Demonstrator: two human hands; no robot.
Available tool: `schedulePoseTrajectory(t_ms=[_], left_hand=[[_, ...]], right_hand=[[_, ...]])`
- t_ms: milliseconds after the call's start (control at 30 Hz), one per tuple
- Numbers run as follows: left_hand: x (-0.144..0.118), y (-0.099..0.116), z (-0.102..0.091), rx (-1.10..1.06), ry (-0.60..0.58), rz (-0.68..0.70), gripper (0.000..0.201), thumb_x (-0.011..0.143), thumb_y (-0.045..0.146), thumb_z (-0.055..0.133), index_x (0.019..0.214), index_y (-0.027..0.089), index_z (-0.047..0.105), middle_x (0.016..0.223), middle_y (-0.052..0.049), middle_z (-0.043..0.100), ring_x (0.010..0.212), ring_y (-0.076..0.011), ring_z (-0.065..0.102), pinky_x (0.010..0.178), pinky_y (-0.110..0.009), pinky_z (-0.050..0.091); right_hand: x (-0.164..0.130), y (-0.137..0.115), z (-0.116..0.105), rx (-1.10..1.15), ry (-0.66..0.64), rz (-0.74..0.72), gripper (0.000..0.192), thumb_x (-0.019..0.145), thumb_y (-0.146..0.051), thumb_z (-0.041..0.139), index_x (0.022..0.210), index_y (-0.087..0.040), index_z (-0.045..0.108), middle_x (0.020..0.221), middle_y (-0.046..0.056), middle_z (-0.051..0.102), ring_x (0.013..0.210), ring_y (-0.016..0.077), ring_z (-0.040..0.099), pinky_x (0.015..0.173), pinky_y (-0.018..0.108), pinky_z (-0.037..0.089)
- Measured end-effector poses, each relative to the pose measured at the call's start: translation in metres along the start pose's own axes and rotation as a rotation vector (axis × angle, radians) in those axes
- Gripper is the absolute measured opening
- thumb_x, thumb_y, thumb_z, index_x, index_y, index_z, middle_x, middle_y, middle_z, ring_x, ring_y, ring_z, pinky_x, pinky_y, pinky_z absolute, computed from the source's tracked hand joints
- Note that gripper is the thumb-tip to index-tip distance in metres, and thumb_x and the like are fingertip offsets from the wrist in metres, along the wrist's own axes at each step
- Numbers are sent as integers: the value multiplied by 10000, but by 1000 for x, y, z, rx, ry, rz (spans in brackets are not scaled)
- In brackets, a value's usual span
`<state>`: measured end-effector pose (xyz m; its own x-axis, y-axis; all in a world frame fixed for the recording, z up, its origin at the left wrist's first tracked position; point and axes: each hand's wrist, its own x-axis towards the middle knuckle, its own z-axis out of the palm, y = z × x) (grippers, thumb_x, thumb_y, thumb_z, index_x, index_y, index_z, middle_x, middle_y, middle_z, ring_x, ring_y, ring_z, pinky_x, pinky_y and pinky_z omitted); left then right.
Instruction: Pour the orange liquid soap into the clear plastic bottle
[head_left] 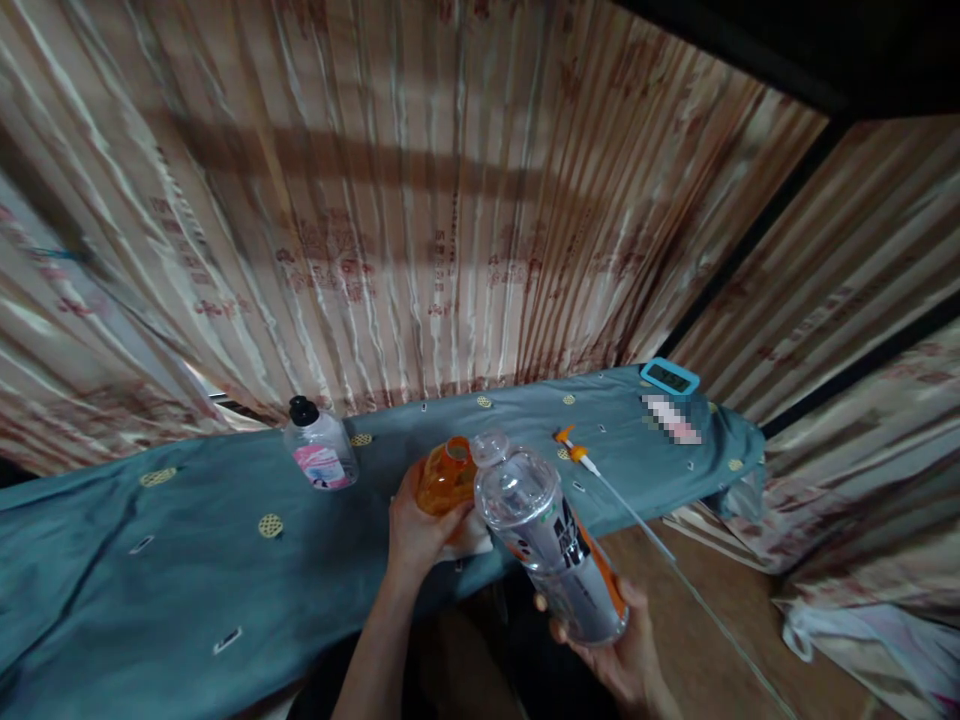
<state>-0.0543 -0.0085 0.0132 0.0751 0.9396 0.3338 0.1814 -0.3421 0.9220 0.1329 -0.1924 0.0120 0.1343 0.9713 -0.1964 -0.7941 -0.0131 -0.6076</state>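
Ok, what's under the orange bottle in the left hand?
A white cloth or paper shows under the orange bottle, lying on the blue-green tablecloth. The left hand covers the bottle's base, so contact cannot be seen.

Table [187,560]: spans the view from the left edge to right of centre, under a cloth; a curtain [420,200] hangs behind it.
Small capped bottle [320,448]: stands on the table, left of centre, near the back edge.
Left hand [415,535]: at the table's front edge, around an open bottle [445,478] standing on a folded cloth [471,538].
Right hand [619,655]: before the table, under a large clear bottle [547,535] tilted with its neck just beside the open bottle.
Pump tube [600,472]: lies on the table, right of both bottles.
Timer [669,376]: at the table's far right end.
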Motion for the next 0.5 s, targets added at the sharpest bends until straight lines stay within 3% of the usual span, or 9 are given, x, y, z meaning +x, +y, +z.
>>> schedulePoseTrajectory(t_ms=[500], left_hand=[[3, -2, -3, 13, -22, -48, 656, 581, 458, 916, 1149, 232, 677, 1087, -77, 834, 1012, -336, 806, 913, -468, 661]], right_hand=[[-1, 0, -3, 42, -27, -13, 484, 695, -570, 892, 1101, -315, 832, 1082, 117, 821, 832, 301, 815, 574, 285, 620]])
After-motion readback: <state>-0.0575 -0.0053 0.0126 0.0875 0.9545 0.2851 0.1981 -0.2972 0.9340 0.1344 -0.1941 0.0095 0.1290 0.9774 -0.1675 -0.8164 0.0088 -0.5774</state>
